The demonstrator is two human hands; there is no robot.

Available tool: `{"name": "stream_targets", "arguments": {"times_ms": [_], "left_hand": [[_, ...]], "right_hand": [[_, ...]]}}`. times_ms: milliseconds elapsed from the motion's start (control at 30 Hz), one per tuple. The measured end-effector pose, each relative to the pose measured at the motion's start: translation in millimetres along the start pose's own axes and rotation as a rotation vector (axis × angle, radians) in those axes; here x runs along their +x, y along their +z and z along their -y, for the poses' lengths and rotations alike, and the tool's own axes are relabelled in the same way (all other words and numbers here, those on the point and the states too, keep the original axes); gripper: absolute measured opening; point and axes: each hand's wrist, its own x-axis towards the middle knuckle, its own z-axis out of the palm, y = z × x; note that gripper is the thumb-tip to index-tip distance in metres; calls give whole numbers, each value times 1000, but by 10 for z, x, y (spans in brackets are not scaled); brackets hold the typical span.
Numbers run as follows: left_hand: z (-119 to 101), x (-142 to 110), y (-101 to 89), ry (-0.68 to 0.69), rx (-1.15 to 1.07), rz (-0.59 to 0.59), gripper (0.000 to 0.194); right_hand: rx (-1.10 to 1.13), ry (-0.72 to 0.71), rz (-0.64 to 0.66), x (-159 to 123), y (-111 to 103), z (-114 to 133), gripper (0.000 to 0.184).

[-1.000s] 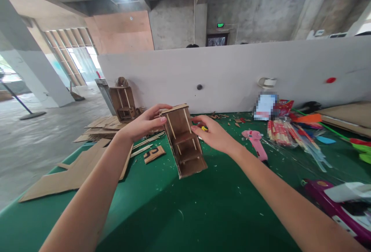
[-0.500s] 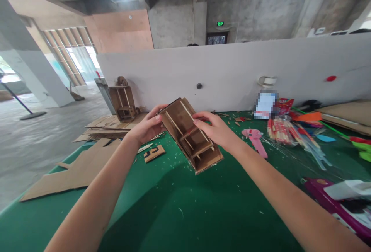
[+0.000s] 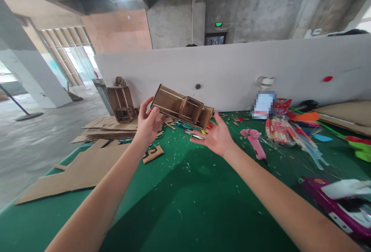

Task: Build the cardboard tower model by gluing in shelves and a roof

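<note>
Left hand (image 3: 148,126): clamped on compartmented cardboard box (image 3: 183,106), tilted. Right hand (image 3: 219,138): fingers spread beside other end, contact unclear. Step: apparently inspection; further turning calls for two-handed support.

compartmented box (image 3: 193,109), matt brown cardboard with pale wooden-looking strips (image 3: 173,92); glue gun (image 3: 255,143), smooth pink plastic; tabletop (image 3: 185,201), smooth green with faint sheen; partition (image 3: 232,74), matt white; rear wall (image 3: 171,28), rough bare concrete.
</note>
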Motion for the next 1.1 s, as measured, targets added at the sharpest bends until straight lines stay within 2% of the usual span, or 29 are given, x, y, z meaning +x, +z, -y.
{"name": "stream_targets", "arguments": {"times_ms": [67, 167, 233, 333, 433, 533, 667, 833, 900, 1000, 1100], "left_hand": [[44, -52, 64, 8, -11, -18, 47], [84, -129, 137, -5, -17, -39, 50], [88, -153, 144, -28, 6, -12, 52], [60, -119, 67, -83, 132, 30, 47], [6, -16, -88, -99, 402, -17, 51], [-31, 83, -238, -134, 658, -34, 62], [-1, 96, -303, -236, 788, -35, 65], [87, -24, -233, -449, 855, 116, 74], [108, -67, -225, -587, 855, 227, 77], [121, -113, -240, -805, 813, 420, 85], [123, -147, -248, -918, 806, 552, 82]], "right_hand": [[75, -19, 93, 16, 13, -95, 51], [122, -70, 126, 43, 13, -141, 32], [134, -104, 117, 63, -3, -117, 23], [150, -149, 22, 93, -46, -41, 17], [136, -181, -64, 116, -104, 48, 19], [67, -198, -75, 123, -155, 130, 27], [-85, -264, -45, 101, -169, 243, 45], [-364, -337, -130, 11, -118, 467, 65], [-506, -349, -172, -41, -98, 564, 66], [-736, -387, -165, -107, -85, 659, 65], [-953, -438, -123, -157, -55, 663, 64]]}}
